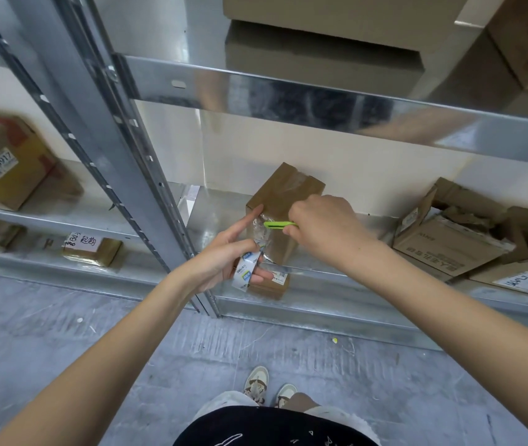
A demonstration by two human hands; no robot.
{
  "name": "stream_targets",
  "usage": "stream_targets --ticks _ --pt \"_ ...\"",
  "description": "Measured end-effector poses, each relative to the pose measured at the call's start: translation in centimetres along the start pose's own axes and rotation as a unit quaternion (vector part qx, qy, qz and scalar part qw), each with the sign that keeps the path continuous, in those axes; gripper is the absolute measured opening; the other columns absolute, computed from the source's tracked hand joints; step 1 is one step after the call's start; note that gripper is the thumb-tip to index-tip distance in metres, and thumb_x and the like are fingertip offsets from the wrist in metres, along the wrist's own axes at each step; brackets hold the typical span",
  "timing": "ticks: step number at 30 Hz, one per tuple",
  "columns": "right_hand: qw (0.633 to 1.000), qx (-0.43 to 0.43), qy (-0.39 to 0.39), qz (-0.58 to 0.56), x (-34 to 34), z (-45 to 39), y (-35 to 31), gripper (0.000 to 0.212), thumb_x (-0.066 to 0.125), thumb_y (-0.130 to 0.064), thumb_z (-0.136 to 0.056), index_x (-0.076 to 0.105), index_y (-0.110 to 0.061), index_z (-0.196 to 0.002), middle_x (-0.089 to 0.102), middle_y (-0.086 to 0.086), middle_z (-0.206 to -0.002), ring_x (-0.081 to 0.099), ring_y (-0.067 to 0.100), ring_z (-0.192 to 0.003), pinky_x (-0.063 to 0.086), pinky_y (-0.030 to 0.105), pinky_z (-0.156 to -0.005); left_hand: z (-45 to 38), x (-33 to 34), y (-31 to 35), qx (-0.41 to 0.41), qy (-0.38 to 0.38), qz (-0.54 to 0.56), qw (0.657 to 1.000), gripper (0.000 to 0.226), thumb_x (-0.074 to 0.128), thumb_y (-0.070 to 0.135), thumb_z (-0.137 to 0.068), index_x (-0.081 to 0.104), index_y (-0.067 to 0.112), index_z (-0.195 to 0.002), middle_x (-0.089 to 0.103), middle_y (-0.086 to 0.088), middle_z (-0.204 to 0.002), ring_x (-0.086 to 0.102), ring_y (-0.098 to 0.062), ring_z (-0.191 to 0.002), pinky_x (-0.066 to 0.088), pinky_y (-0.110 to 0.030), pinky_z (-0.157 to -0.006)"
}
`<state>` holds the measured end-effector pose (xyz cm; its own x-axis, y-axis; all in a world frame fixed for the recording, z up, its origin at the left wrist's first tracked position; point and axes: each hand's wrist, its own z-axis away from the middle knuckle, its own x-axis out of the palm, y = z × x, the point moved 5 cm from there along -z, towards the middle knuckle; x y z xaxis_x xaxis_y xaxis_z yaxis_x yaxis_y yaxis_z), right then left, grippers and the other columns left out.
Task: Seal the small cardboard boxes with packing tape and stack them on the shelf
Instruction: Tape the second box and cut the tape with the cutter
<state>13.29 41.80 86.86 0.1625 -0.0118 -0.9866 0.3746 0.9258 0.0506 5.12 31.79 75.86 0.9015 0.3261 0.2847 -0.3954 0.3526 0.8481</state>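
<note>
Down at the bottom, a dark garment and two pale shoes on the grey floor, and both forearms reach up to the metal shelf. The small box stands on that shelf, tilted on end, clear tape running off its near face. It looks light and stiff; the glossy tape will be slippery, so I'd hold it by the bare cardboard edges. The left hand is just left of the box, fingers curled through the tape roll, forefinger stretched up to touch the box's corner. The right hand is against its near right side, fist closed on a green cutter whose tip meets the tape.
</note>
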Motion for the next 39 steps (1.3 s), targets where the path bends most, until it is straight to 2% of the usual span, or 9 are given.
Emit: stream_targets --ticks 9,14,17,20,23,26,30,35,39 --pt "0.999 -0.001 -0.04 0.031 1.5 2.1 2.2 0.024 0.05 -0.034 -0.096 0.06 -0.012 -0.093 0.062 0.008 -0.094 0.059 0.03 -0.092 0.029 0.029 -0.062 0.6 0.4 0.3 -0.004 -0.013 -0.054 0.998 0.076 0.043 -0.001 -0.094 0.027 0.062 -0.135 0.06 -0.019 -0.086 0.067 -0.044 -0.088 0.059 -0.034 -0.061" --pt "0.994 0.066 -0.036 -0.084 5.0 4.9 6.2 0.031 0.048 -0.041 -0.096 0.059 -0.015 -0.083 0.054 0.006 -0.076 0.057 0.031 -0.084 0.03 0.033 -0.059 0.8 0.7 1.0 0.004 -0.01 -0.087 0.996 0.078 0.043 0.0 -0.095 0.021 0.063 -0.136 0.061 -0.019 -0.089 0.068 -0.043 -0.084 0.059 -0.036 -0.064" --pt "0.975 0.118 -0.019 -0.188 8.4 6.4 9.3 0.027 0.053 -0.025 -0.096 0.063 -0.004 -0.082 0.053 0.008 -0.067 0.058 0.035 -0.077 0.03 0.037 -0.058 1.7 0.2 2.1 0.038 0.021 -0.127 0.991 0.082 0.046 0.001 -0.096 0.01 0.062 -0.139 0.059 -0.017 -0.082 0.07 -0.039 -0.079 0.056 -0.028 -0.054" --pt "0.957 0.171 -0.015 -0.236 12.2 7.0 12.3 0.02 0.051 -0.013 -0.096 0.062 0.002 -0.09 0.056 0.014 -0.069 0.059 0.039 -0.078 0.024 0.035 -0.059 3.0 -1.5 2.3 0.048 0.099 -0.133 0.985 0.085 0.05 0.003 -0.095 0.001 0.052 -0.144 0.062 -0.018 -0.081 0.071 -0.036 -0.075 0.059 -0.033 -0.065" --pt "0.938 0.22 -0.016 -0.267 16.3 6.5 14.5 0.019 0.045 -0.008 -0.097 0.058 0.004 -0.103 0.063 0.027 -0.086 0.06 0.043 -0.084 0.032 0.038 -0.061 2.8 -4.3 1.4 0.068 0.264 -0.262 0.926 0.076 0.052 0.009 -0.094 0.003 0.026 -0.15 0.067 -0.01 -0.084 0.069 -0.008 -0.068 0.047 -0.01 -0.057" --pt "0.932 0.264 -0.018 -0.246 19.4 5.2 15.4 0.019 0.041 -0.008 -0.098 0.054 0.003 -0.107 0.061 0.025 -0.094 0.059 0.04 -0.087 0.027 0.033 -0.06 1.1 -5.6 0.3 0.088 0.351 -0.415 0.834 0.067 0.054 0.023 -0.095 0.014 0.013 -0.148 0.069 -0.005 -0.09 0.066 -0.024 -0.085 0.046 -0.03 -0.066" --pt "0.944 0.282 0.015 -0.174 21.7 2.6 15.1 0.014 0.048 -0.008 -0.095 0.054 -0.002 -0.107 0.057 0.02 -0.095 0.059 0.039 -0.084 0.039 0.036 -0.061 -2.7 -6.8 -0.9 0.099 0.371 -0.485 0.786 0.041 0.044 0.036 -0.098 0.037 0.017 -0.133 0.064 0.0 -0.08 0.064 -0.032 -0.079 0.052 -0.041 -0.065" --pt "0.951 0.282 0.101 -0.081 22.1 1.2 14.2 0.031 0.08 -0.001 -0.067 0.066 -0.002 -0.095 0.056 0.016 -0.076 0.057 0.034 -0.062 0.042 0.032 -0.044 -6.8 -8.2 -2.2 0.021 0.336 -0.588 0.735 0.025 0.041 0.019 -0.098 0.049 0.017 -0.122 0.065 -0.015 -0.096 0.062 -0.036 -0.083 0.049 -0.037 -0.062" --pt "0.943 0.303 0.133 -0.029 22.6 0.8 13.9 0.031 0.077 -0.006 -0.069 0.065 -0.006 -0.098 0.056 0.011 -0.077 0.056 0.032 -0.067 0.045 0.035 -0.051 -8.2 -8.3 -2.7 0.029 0.332 -0.592 0.734 0.028 0.041 0.014 -0.097 0.056 0.016 -0.121 0.066 -0.017 -0.103 0.061 -0.037 -0.089 0.052 -0.042 -0.069"
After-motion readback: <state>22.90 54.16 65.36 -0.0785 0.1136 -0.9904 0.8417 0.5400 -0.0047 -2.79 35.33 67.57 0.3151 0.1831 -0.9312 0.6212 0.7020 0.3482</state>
